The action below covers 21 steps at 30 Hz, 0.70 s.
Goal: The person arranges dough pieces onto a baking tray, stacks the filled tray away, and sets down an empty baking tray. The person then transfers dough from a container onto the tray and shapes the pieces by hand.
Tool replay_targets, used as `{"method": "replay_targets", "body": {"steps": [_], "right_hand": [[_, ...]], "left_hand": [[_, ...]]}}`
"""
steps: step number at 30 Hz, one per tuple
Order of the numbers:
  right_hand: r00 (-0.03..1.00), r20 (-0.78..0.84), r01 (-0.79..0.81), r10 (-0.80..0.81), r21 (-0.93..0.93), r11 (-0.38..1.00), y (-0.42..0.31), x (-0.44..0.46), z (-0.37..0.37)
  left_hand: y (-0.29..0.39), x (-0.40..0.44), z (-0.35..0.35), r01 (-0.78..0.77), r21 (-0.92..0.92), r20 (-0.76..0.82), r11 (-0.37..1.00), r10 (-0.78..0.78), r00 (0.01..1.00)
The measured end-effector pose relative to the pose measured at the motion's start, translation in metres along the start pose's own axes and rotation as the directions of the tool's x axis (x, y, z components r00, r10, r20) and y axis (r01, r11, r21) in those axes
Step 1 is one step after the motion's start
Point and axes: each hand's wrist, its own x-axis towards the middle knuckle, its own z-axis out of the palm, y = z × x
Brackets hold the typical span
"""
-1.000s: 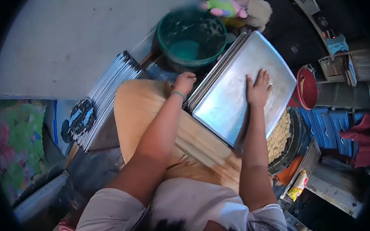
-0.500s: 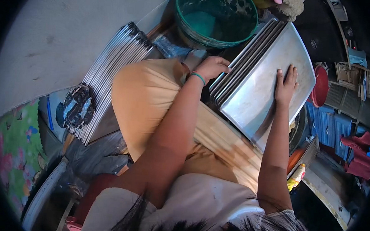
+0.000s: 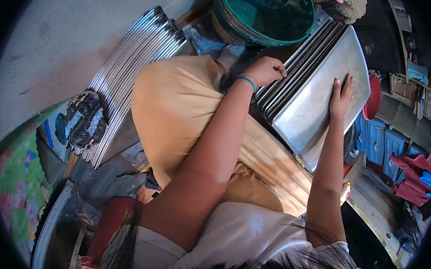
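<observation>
Several metal trays stand in a tilted stack over my lap, the broad silvery face of the nearest one turned up to the right. Flat against that face lies my right hand, its fingers spread and thumb apart. My left hand, with a teal band at the wrist, is at the left edges of the stack, fingers curled together; whether it pinches a tray edge is too small to tell. A second stack of trays leans at the left, a dark patterned cloth bundle against its lower end.
A green tub stands beyond the trays. To the right are a red bucket, blue slatted crates and a red cloth. A floral cloth lies at the far left, and a red container stands below.
The view has shifted, and the held stack shows more fanned edges at its left. My left hand has come up to those edges. My right hand remains flat on the front tray.
</observation>
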Motion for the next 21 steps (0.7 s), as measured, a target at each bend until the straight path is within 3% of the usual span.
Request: {"method": "replay_targets", "body": {"steps": [4, 7, 19, 21], "right_hand": [[1.0, 0.001, 0.004, -0.004, -0.005, 1.0, 0.0, 0.0, -0.001], [1.0, -0.006, 0.014, -0.014, -0.005, 1.0, 0.003, 0.001, 0.0], [0.999, -0.004, 0.052, -0.052, 0.003, 0.999, 0.01, 0.003, 0.002], [0.999, -0.001, 0.046, -0.046, 0.01, 0.999, 0.006, 0.002, 0.001]], "left_hand": [[0.005, 0.004, 0.002, 0.119, -0.056, -0.006, 0.991, -0.119, 0.993], [0.003, 0.004, 0.0, -0.017, 0.04, 0.044, 0.999, 0.015, 0.999], [0.023, -0.006, -0.006, -0.002, 0.129, 0.061, 0.992, -0.006, 0.998], [0.019, -0.003, -0.004, -0.052, 0.136, 0.049, 0.989, 0.046, 0.998]]}}
